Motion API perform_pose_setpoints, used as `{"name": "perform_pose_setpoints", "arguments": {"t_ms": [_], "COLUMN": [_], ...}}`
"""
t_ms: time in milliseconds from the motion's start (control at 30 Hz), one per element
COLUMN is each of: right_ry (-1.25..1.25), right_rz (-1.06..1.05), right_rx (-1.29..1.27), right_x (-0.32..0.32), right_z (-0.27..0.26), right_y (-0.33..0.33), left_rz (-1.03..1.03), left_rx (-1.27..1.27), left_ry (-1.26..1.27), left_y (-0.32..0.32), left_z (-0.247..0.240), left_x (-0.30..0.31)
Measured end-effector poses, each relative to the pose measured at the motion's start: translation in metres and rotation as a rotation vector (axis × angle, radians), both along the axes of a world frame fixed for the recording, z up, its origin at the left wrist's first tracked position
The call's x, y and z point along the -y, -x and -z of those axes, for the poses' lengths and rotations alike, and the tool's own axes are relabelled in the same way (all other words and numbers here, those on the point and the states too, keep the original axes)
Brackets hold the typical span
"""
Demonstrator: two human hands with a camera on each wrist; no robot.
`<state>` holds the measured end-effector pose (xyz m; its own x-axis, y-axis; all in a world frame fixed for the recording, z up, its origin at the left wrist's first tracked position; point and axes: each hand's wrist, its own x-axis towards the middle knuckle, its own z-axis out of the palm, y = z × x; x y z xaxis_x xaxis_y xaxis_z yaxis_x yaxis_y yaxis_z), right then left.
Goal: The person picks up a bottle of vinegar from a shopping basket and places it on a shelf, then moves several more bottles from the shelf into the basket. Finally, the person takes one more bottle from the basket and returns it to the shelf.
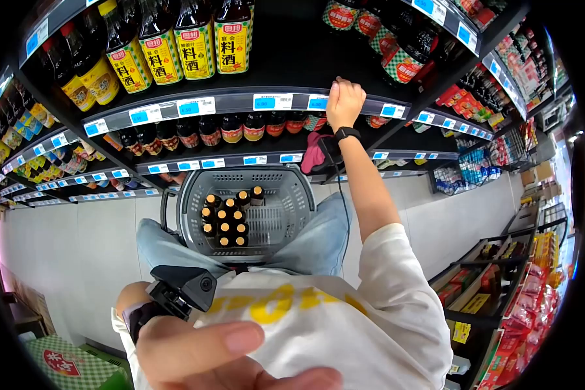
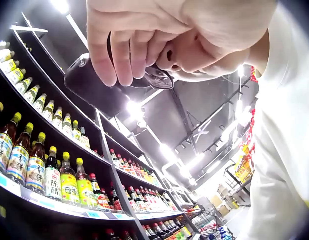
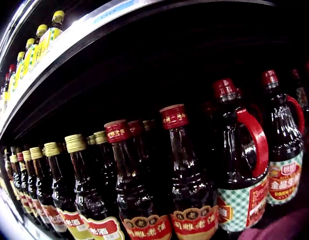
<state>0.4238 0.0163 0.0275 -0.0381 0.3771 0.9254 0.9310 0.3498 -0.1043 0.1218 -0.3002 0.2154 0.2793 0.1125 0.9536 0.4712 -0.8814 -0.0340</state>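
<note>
In the head view my right hand (image 1: 346,103) grips the front edge of a shelf (image 1: 234,103), fingers curled over its price rail. A pink cloth (image 1: 316,152) is just below the wrist. My left hand (image 1: 208,354) is raised close to the head camera, thumb extended. The left wrist view shows that hand (image 2: 144,40) with bent, spread fingers in front of a dark device (image 2: 94,87) and glasses (image 2: 158,80); contact is unclear. Between the knees, a grey basket (image 1: 285,195) holds several dark bottles (image 1: 224,221) with gold caps. The right wrist view shows no hand.
Yellow-labelled bottles (image 1: 194,52) stand on the gripped shelf, left of the right hand; red-labelled bottles (image 1: 403,62) are at its right. A lower row holds dark bottles (image 3: 125,185) and red-handled jugs (image 3: 239,175). A product rack (image 1: 481,286) stands behind at the right.
</note>
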Motion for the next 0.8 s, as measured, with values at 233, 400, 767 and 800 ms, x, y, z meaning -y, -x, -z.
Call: {"name": "perform_pose_setpoints", "arguments": {"t_ms": [233,400,767,800], "right_ry": [-0.011,-0.029,-0.056,-0.056], "right_rz": [0.009,0.006,0.007,0.008], "right_rx": [0.022,0.053,0.049,0.052], "right_x": [-0.002,-0.006,-0.010,-0.009], "right_z": [0.001,0.003,0.006,0.006], "right_y": [0.000,-0.004,-0.004,-0.005], "left_rz": [-0.315,-0.350,-0.084,-0.074], "left_rx": [0.632,-0.010,-0.471,-0.472], "left_ry": [0.760,0.322,-0.198,-0.246], "left_y": [-0.089,-0.042,-0.015,-0.016], "left_z": [-0.041,-0.017,-0.004,-0.004], "left_x": [0.040,0.008,0.013,0.011]}}
